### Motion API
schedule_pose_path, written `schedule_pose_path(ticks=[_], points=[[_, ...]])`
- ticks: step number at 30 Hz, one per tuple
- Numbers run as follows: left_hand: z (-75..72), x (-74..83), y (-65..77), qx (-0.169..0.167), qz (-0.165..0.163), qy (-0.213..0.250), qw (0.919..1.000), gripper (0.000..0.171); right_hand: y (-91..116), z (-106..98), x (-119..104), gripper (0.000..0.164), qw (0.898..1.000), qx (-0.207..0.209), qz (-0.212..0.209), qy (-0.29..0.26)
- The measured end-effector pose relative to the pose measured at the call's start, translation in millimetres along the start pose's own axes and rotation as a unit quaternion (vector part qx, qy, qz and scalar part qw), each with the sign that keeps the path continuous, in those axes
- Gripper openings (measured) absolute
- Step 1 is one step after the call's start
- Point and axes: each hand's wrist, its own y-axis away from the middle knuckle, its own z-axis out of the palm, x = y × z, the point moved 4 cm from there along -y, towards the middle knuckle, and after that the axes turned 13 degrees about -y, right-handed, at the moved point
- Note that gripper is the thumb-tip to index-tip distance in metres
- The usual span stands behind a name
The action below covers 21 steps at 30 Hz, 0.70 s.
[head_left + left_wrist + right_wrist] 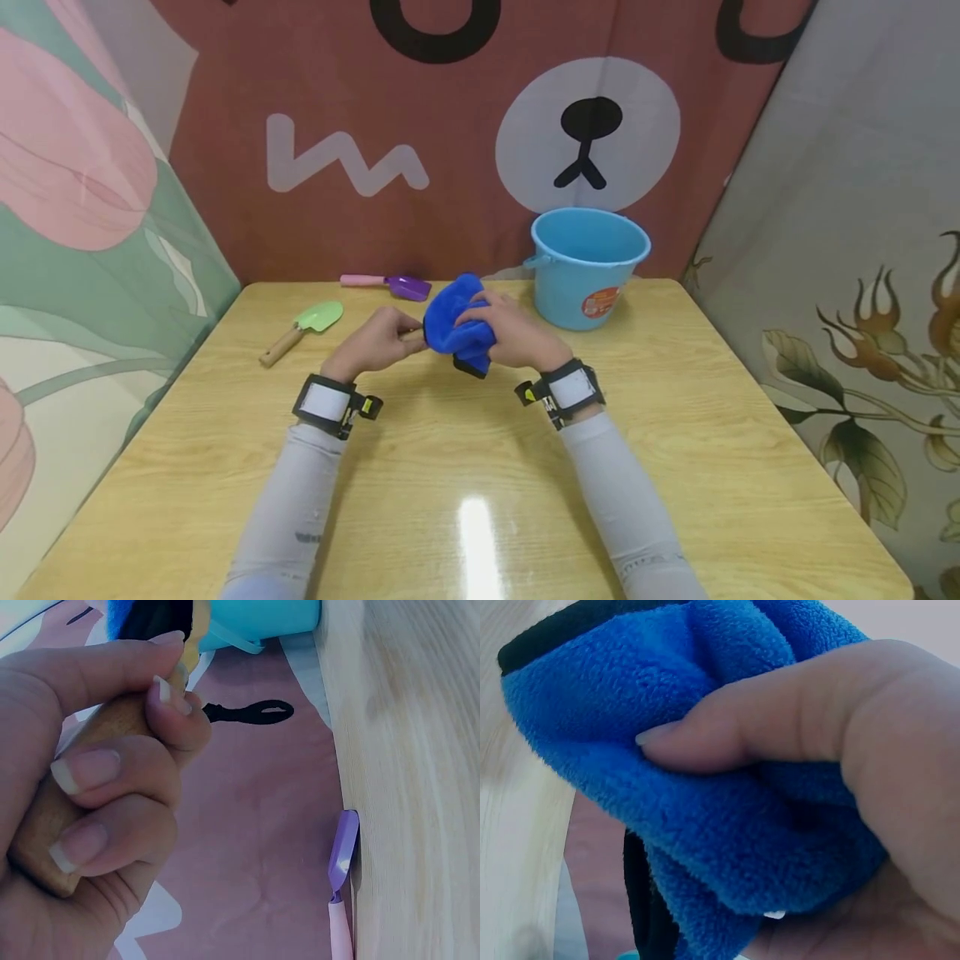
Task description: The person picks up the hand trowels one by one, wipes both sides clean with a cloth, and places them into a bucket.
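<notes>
My left hand (378, 340) grips the wooden handle (45, 817) of a small tool, fingers curled round it. Close past the fingertips, the left wrist view shows a strip of the tool's yellow part (199, 634); the rest of its head is hidden behind the cloth. A fluffy blue cloth (450, 321) with black edging is bunched in my right hand (517, 332). In the right wrist view the thumb presses into the folds of the cloth (607, 712). Both hands are close together above the middle rear of the table, the cloth against the tool.
A light blue bucket (581, 292) stands at the back right of the wooden table (420, 467). At the back left lie a purple trowel (408, 288) with a pink handle and a green trowel (318, 317) with a wooden handle. Printed curtains hang behind and beside the table.
</notes>
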Motion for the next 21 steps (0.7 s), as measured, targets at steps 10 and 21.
schedule_pose_path(ticks=[10, 21], points=[[2.0, -1.3, 2.7, -0.011, -0.002, -0.009, 0.9999, 0.019, 0, 4, 8, 0.054, 0.999, -0.009, 0.033, 0.005], [0.2, -7.1, 2.2, -0.011, -0.026, -0.001, 0.9996, 0.012, 1, -1, 15, 0.053, 0.998, 0.012, 0.066, 0.003]])
